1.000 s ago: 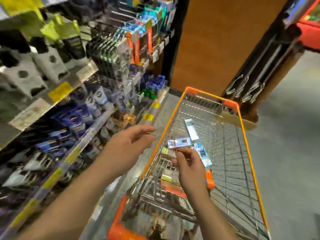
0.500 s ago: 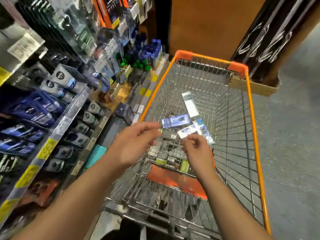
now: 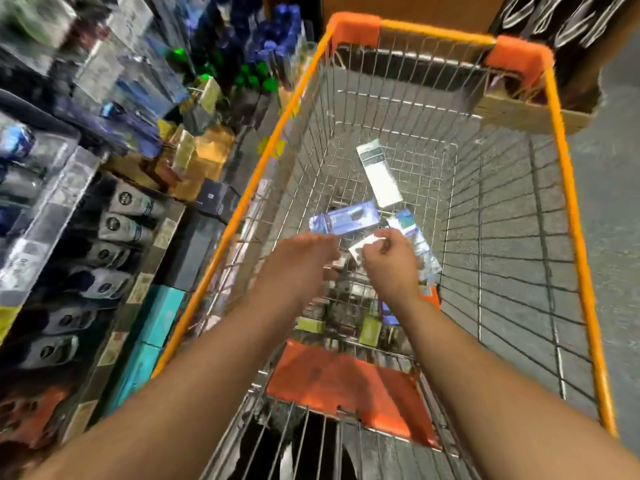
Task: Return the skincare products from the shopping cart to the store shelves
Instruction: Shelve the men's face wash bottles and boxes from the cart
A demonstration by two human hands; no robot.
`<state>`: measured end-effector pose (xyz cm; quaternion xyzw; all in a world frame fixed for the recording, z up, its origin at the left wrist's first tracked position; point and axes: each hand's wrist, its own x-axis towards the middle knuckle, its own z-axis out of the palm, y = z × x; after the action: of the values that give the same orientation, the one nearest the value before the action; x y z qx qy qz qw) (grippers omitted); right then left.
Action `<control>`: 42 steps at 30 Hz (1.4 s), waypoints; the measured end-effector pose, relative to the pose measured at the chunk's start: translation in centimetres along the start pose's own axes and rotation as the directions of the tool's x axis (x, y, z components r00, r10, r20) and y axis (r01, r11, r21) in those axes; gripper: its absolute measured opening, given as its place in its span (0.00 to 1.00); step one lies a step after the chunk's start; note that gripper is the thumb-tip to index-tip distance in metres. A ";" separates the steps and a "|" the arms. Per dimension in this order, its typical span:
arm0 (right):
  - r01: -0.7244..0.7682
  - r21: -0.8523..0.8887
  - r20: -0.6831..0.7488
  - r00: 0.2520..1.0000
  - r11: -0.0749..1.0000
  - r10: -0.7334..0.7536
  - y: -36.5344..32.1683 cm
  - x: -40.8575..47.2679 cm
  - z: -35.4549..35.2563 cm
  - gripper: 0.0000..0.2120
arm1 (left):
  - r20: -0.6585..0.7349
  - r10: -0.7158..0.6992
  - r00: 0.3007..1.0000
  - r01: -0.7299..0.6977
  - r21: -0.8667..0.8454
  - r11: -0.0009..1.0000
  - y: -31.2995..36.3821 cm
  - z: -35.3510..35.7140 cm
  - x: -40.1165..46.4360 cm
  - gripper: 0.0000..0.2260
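**Picking the next box out of the cart**

I had both hands down inside the shopping cart [image 3: 568, 188], over the cluster of skincare boxes lying on its wire floor. My right hand [image 3: 389, 265] was pinching a small white box [image 3: 363, 247] between thumb and fingertips, its near end lifted just above the pile. My left hand [image 3: 298, 261] reached in beside it with the fingers held together and loosely extended toward the same box; whether they touched anything I could not tell, as that spot was blurred.

A blue box [image 3: 344, 218] lay just beyond my hands, a tall white box [image 3: 379, 174] further toward the cart's front, and a pale blue packet [image 3: 420, 244] lay partly under my right hand. A few green-labelled items [image 3: 370, 330] sat nearer the orange seat flap [image 3: 346, 386].

I judged this to be the pick-up step, with several products left to return. The store shelves [image 3: 104, 220] stood close on my left, stocked with dark tubes. The next move would call for lifting the white box clear of the cart's rim, reading its label, and finding the matching row on the shelves.
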<state>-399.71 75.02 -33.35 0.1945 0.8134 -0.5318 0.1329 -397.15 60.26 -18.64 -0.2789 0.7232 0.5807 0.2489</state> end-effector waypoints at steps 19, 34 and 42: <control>0.233 -0.822 0.238 0.970 0.519 -0.059 6.0 14.8 6.4 0.48 | -0.195 -0.184 0.963 0.146 -0.195 0.970 -5.8 2.6 8.1 0.10; 0.201 -0.617 0.147 0.979 0.761 -0.139 6.5 10.2 4.7 0.36 | -0.192 -0.226 0.955 0.201 -0.140 0.969 -5.4 1.4 7.1 0.06; 0.086 -0.231 0.040 0.996 0.969 -0.079 4.3 5.7 2.8 0.32 | -0.180 -0.207 0.962 0.200 -0.058 0.978 -5.2 1.2 4.2 0.08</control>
<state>-402.73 74.96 -40.40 0.1355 0.8752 -0.4411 0.1448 -396.52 60.07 -25.37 -0.4093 0.6992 0.5377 0.2332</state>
